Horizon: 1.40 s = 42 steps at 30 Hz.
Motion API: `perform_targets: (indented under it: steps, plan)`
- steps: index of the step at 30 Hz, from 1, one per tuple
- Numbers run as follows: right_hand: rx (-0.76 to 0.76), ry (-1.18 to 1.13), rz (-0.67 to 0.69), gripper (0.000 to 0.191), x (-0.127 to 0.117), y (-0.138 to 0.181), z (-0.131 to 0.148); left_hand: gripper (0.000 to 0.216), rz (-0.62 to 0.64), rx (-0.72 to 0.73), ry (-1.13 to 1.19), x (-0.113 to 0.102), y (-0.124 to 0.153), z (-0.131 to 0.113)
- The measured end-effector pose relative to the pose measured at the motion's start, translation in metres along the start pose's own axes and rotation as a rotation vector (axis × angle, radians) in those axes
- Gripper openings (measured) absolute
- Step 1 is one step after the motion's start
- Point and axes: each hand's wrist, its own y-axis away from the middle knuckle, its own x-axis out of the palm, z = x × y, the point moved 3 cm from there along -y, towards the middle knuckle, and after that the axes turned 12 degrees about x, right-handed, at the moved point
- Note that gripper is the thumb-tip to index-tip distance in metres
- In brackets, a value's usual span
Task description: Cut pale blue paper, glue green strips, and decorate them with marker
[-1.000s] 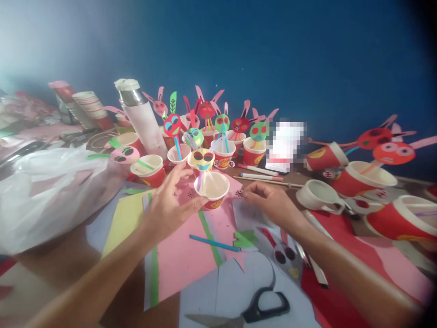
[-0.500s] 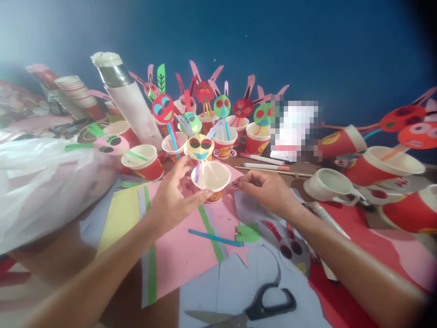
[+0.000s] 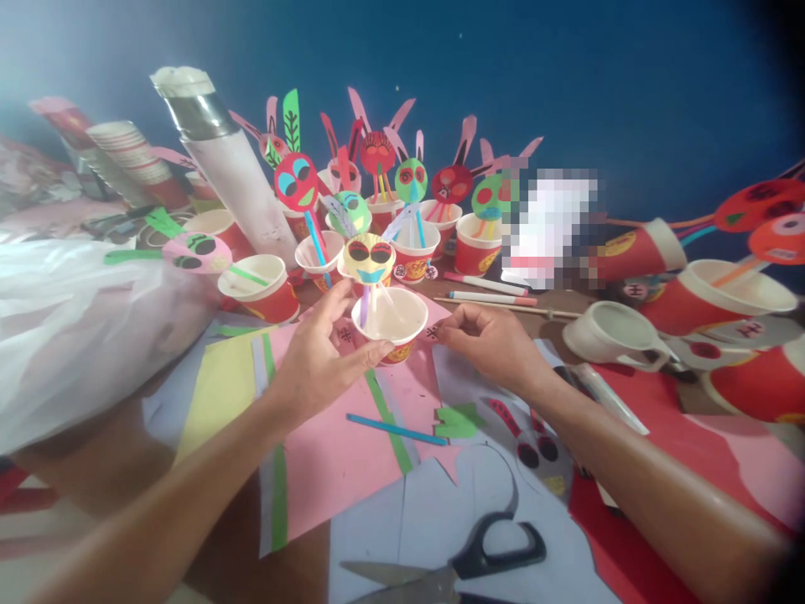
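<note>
- Left hand [image 3: 320,348]: curved around the left side of a red-and-white paper cup [image 3: 397,323], thumb across its front rim; grip partly closed, cup held.
- Right hand [image 3: 494,344]: thumb and index fingertip pinched together at a small pink disc [image 3: 431,333] with a black mark, at the cup's right side.
- Paper cup: upright, mouth up, between both hands, at the far end of a pink sheet [image 3: 333,470]. Whether its base touches the sheet cannot be told.
- Yellow paper face [image 3: 370,262]: above the cup's far rim, with dark oval eyes and a blue mouth; straws run down from it into the cup.
- Blue strip [image 3: 396,429]: lies across the pink sheet, nearer the camera than the cup.
- Black-handled scissors [image 3: 496,549]: at the near edge, on pale paper.
- White mug [image 3: 613,335]: right of the right hand.
- Vacuum flask [image 3: 232,180]: tilted in view, behind the left hand.
</note>
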Motion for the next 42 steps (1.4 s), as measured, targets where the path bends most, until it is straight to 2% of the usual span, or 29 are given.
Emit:
perform_targets:
  steps: [18, 34, 42]
  plan:
    - [0.02, -0.08, -0.023, 0.007, 0.0057, -0.0007, -0.0025, 0.079, 0.005, -0.02, 0.001, -0.0008, 0.0008, 0.0045]
    - [0.019, -0.193, 0.033, 0.003, 0.0067, -0.0031, -0.0052, 0.081, 0.022, -0.034, 0.006, -0.0007, 0.0018, 0.0066]
    - [0.027, -0.134, 0.051, 0.017, 0.0039, -0.0007, 0.0, 0.079, 0.017, -0.026, -0.039, -0.002, 0.0015, 0.0051]
